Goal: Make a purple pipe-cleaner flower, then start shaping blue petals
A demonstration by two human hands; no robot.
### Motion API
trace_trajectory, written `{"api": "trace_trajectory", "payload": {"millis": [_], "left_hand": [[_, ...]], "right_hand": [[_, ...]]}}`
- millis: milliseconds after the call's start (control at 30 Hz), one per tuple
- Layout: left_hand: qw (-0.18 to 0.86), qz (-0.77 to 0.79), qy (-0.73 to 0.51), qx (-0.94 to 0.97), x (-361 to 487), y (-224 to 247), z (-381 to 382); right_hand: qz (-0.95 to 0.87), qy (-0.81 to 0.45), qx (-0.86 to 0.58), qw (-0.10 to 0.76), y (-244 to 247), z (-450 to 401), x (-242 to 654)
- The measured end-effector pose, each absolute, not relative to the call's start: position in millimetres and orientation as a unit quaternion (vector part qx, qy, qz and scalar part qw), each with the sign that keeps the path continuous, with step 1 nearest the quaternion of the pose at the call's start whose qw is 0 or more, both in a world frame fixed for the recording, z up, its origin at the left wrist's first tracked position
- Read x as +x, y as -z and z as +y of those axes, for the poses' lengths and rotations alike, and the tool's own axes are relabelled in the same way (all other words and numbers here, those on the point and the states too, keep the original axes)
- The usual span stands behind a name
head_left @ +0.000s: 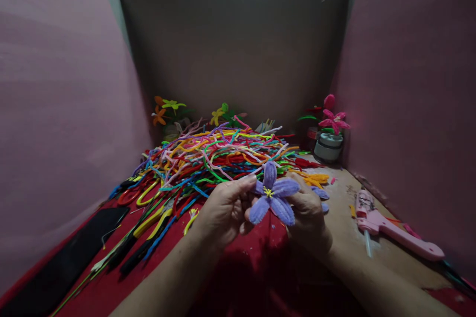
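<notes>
A purple pipe-cleaner flower [277, 203] with five petals and a yellow centre faces me, held up between both hands above the red cloth. My left hand [226, 208] pinches its left petal, thumb on top. From the right, my right hand [307, 213] grips the flower behind its right-hand petals; its fingertips are mostly hidden. Loose purple petals [320, 192] lie just beyond my right hand, beside some orange pipe-cleaner pieces [314, 179].
Behind my hands rises a tangled heap of coloured pipe cleaners [223, 153]. Yellow-handled pliers [152, 223] and a black phone-like slab [70, 262] lie left. At right, a pink glue gun [397, 235] rests on a board [344, 257]. A pink flower [334, 121] stands in a grey pot [327, 147].
</notes>
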State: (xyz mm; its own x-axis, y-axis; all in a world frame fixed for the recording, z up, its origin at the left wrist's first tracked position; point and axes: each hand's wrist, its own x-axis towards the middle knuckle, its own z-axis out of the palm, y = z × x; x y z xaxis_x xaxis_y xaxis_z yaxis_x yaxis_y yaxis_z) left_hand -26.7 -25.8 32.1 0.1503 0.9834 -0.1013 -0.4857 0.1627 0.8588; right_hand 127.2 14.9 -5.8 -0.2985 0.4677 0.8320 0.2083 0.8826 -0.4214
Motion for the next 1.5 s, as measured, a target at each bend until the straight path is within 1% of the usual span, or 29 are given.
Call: {"api": "trace_trajectory", "payload": {"millis": [233, 400, 533, 767, 900, 1100, 1167, 1500], "left_hand": [[0.628, 0.379, -0.468, 0.493, -25.2, -38.6, -35.6], [0.555, 0.396, -0.469, 0.561, -20.1, -36.8, -36.8], [0.517, 0.420, -0.468, 0.581, -20.1, -36.9, -35.0], [0.532, 0.437, -0.487, 0.538, -23.1, -35.4, -30.9], [0.537, 0.441, -0.470, 0.544, -20.7, -36.2, -31.3], [0.613, 0.423, -0.480, 0.464, -11.9, -34.0, -30.6], [0.624, 0.427, -0.480, 0.446, -9.7, -32.0, -30.2], [0.599, 0.432, -0.512, 0.438, -4.6, -25.3, -33.6]], "right_hand": [[-0.780, -0.148, -0.238, 0.559, 7.2, 15.3, 127.3], [-0.756, -0.218, -0.257, 0.561, 9.9, 13.2, 127.0], [-0.748, -0.229, -0.255, 0.569, 10.1, 13.9, 127.2], [-0.760, -0.201, -0.249, 0.566, 6.1, 18.0, 126.8], [-0.773, -0.166, -0.257, 0.556, 6.7, 19.0, 127.6], [-0.793, -0.090, -0.262, 0.542, 6.8, 18.3, 128.2], [-0.796, -0.075, -0.264, 0.540, 6.8, 18.3, 128.2], [-0.793, -0.058, -0.243, 0.556, 4.9, 15.7, 127.3]]}}
